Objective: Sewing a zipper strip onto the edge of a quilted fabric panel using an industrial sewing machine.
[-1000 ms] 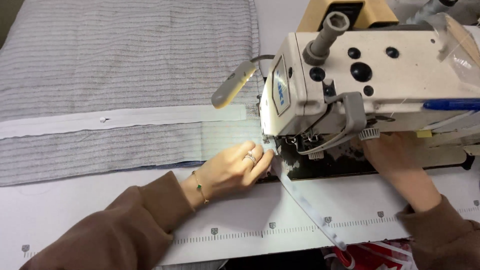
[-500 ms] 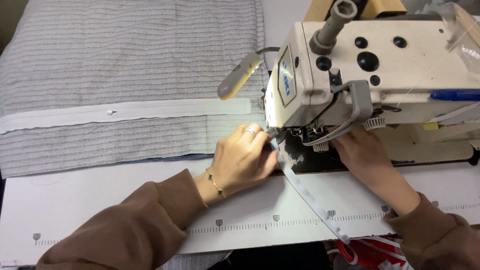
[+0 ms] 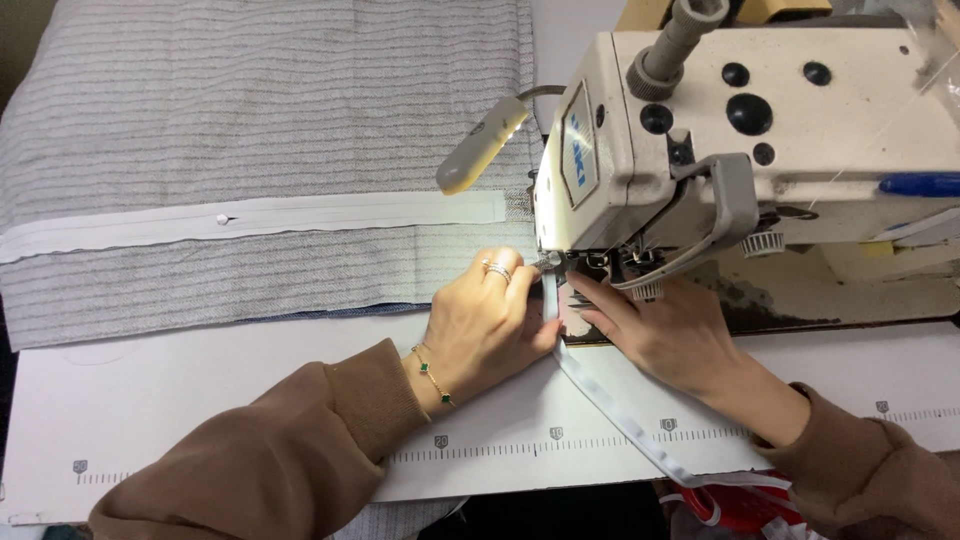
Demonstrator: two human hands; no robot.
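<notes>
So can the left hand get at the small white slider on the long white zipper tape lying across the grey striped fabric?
Probably yes: the left hand rests by the needle, and only flat grey striped fabric lies between it and the small white slider; nothing stands in the way.

Cream sewing machine (image 3: 800,130) with a smooth, scuffed painted metal body and glossy black plastic knobs; left of it, grey ribbed cloth (image 3: 260,130), matt and finely striped; below it, a smooth pale woven tape (image 3: 610,405) on a matt white table (image 3: 180,410); soft brown fleece sleeves (image 3: 300,450)
</notes>
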